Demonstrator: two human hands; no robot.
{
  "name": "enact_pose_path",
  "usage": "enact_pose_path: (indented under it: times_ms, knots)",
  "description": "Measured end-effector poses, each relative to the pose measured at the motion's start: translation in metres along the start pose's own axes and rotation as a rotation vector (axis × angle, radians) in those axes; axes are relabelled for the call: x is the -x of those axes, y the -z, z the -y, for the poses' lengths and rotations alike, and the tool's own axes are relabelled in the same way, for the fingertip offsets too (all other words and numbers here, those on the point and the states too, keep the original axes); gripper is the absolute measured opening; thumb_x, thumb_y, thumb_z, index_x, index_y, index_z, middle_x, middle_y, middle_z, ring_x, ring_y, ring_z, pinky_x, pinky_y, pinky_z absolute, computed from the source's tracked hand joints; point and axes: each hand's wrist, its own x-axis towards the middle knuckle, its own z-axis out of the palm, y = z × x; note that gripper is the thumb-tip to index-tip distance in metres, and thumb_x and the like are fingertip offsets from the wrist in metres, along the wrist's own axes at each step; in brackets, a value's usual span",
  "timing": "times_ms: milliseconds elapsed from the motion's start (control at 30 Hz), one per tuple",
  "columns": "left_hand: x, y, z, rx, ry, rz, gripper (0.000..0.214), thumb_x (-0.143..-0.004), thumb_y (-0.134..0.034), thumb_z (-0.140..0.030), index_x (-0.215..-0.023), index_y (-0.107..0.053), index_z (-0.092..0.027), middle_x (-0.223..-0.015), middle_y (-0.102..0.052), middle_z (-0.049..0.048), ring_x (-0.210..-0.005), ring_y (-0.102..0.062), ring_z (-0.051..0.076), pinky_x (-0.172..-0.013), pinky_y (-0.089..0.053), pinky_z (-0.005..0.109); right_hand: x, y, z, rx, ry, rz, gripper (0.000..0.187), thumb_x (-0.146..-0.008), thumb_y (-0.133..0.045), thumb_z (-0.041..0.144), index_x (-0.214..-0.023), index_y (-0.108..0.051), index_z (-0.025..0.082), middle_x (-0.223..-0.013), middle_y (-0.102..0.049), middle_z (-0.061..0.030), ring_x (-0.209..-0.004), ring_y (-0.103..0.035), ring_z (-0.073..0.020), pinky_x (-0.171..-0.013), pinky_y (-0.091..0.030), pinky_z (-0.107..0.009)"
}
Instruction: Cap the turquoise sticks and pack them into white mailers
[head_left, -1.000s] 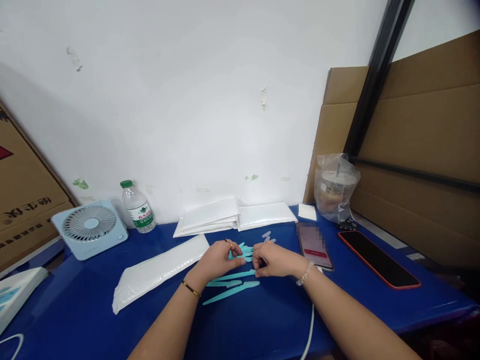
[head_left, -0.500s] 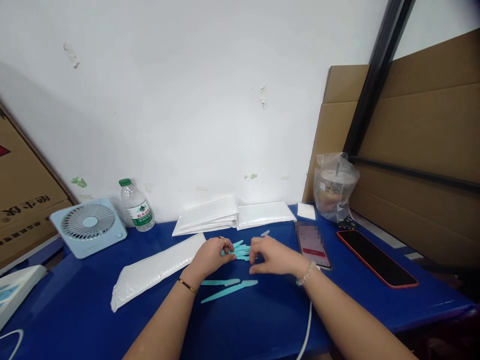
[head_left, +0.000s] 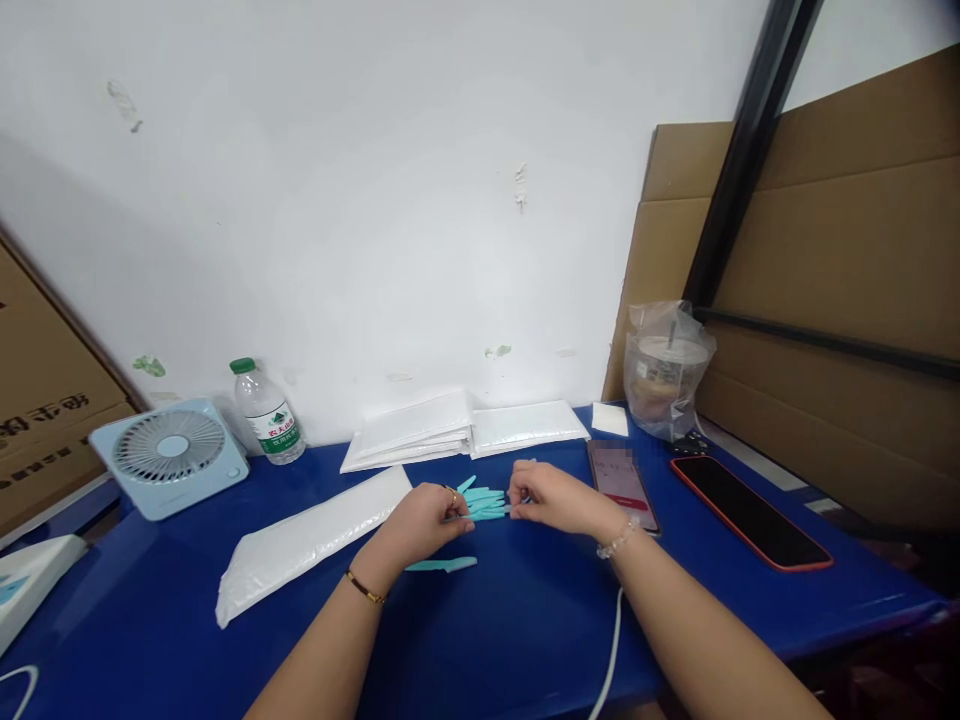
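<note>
My left hand point(head_left: 424, 521) and my right hand point(head_left: 550, 497) meet over a small bunch of teal plastic sticks point(head_left: 484, 502) on the blue table point(head_left: 525, 620). Both hands have their fingers closed on the ends of the bunch, the left from the left side, the right from the right. One loose teal stick point(head_left: 441, 565) lies on the table just in front of my left hand. A few pale small pieces lie behind my right hand, mostly hidden.
A white padded mailer point(head_left: 307, 540) lies left of my hands; a stack of mailers point(head_left: 457, 427) sits by the wall. A small fan point(head_left: 169, 455) and water bottle point(head_left: 264, 412) stand at left. Two phones point(head_left: 622, 482) point(head_left: 750, 512) and a bagged cup point(head_left: 666, 372) are at right.
Three loose teal sticks lay in front of my hands a second ago; now only one does. The others have joined the bunch held between my hands. The view has shifted slightly.
</note>
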Motion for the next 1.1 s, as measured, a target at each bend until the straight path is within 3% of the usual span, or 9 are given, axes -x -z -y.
enact_pose_path:
  times_ms: [200, 300, 400, 600, 700, 833, 933, 1100]
  knots:
    - [0.004, 0.013, 0.01, -0.08, 0.036, -0.081, 0.036, -0.064, -0.066, -0.047, -0.091, -0.066, -0.023, -0.091, -0.063, 0.0026, -0.082, -0.056, 0.019, -0.064, -0.037, 0.024, -0.001, 0.003, -0.019, 0.087, -0.147, -0.17, 0.006, -0.074, -0.064, 0.023, -0.077, -0.064, 0.017, -0.086, -0.057, -0.0038, -0.077, -0.055, -0.0156, -0.067, -0.04, -0.025]
    - [0.014, 0.018, 0.008, -0.116, 0.066, 0.076, 0.031, -0.055, -0.073, -0.043, -0.079, -0.069, -0.024, -0.084, -0.064, 0.0005, -0.073, -0.056, 0.017, -0.057, -0.036, 0.023, -0.003, -0.002, -0.012, 0.063, -0.081, -0.172, 0.008, -0.078, -0.061, 0.024, -0.075, -0.065, 0.019, -0.084, -0.058, -0.0034, -0.076, -0.055, -0.015, -0.066, -0.04, -0.025]
    - [0.019, 0.017, 0.004, -0.146, 0.146, 0.245, 0.019, -0.054, -0.073, -0.033, -0.07, -0.069, -0.023, -0.069, -0.064, -0.0019, -0.059, -0.054, 0.014, -0.05, -0.032, 0.023, -0.004, -0.009, -0.001, 0.022, -0.009, -0.096, 0.01, -0.078, -0.06, 0.025, -0.074, -0.068, 0.019, -0.08, -0.06, -0.0028, -0.069, -0.055, -0.0135, -0.063, -0.04, -0.024]
    - [0.017, 0.012, -0.003, -0.034, 0.064, 0.086, 0.016, -0.068, -0.061, -0.035, -0.075, -0.066, -0.021, -0.069, -0.063, -0.001, -0.062, -0.054, 0.014, -0.052, -0.032, 0.022, -0.005, -0.017, 0.02, -0.221, 0.034, -0.027, 0.022, -0.078, -0.062, 0.034, -0.095, -0.067, 0.021, -0.081, -0.067, -0.0023, -0.067, -0.057, -0.0139, -0.058, -0.043, -0.023]
    - [0.017, 0.014, -0.006, 0.124, 0.034, 0.087, 0.02, -0.072, -0.058, -0.039, -0.077, -0.063, -0.02, -0.069, -0.062, -0.001, -0.064, -0.055, 0.014, -0.055, -0.036, 0.022, -0.005, -0.017, 0.024, -0.335, 0.085, -0.038, 0.024, -0.078, -0.063, 0.034, -0.096, -0.069, 0.021, -0.079, -0.068, -0.0028, -0.068, -0.06, -0.0145, -0.061, -0.047, -0.024]
    - [0.018, 0.019, -0.009, 0.446, 0.038, 0.201, 0.026, -0.077, -0.053, -0.043, -0.082, -0.055, -0.018, -0.07, -0.063, 0.0001, -0.064, -0.059, 0.014, -0.059, -0.042, 0.023, -0.003, -0.011, 0.024, -0.386, 0.143, -0.088, 0.021, -0.079, -0.062, 0.035, -0.091, -0.071, 0.02, -0.077, -0.068, -0.0042, -0.064, -0.063, -0.0142, -0.061, -0.049, -0.025]
    - [0.018, 0.022, -0.008, 0.565, 0.049, 0.236, 0.03, -0.079, -0.051, -0.047, -0.083, -0.05, -0.018, -0.069, -0.062, 0.0003, -0.061, -0.059, 0.013, -0.057, -0.043, 0.023, 0.001, 0.0, 0.017, -0.37, 0.153, -0.166, 0.022, -0.08, -0.061, 0.034, -0.092, -0.072, 0.02, -0.079, -0.069, -0.005, -0.067, -0.064, -0.0151, -0.062, -0.05, -0.026]
    - [0.013, 0.023, 0.004, 0.553, 0.053, 0.039, 0.032, -0.08, -0.05, -0.05, -0.085, -0.051, -0.018, -0.065, -0.054, -0.0029, -0.052, -0.045, 0.008, -0.049, -0.035, 0.02, 0.003, 0.012, 0.001, -0.409, 0.017, -0.337, 0.027, -0.079, -0.061, 0.041, -0.085, -0.072, 0.017, -0.075, -0.069, -0.0066, -0.065, -0.064, -0.017, -0.061, -0.051, -0.028]
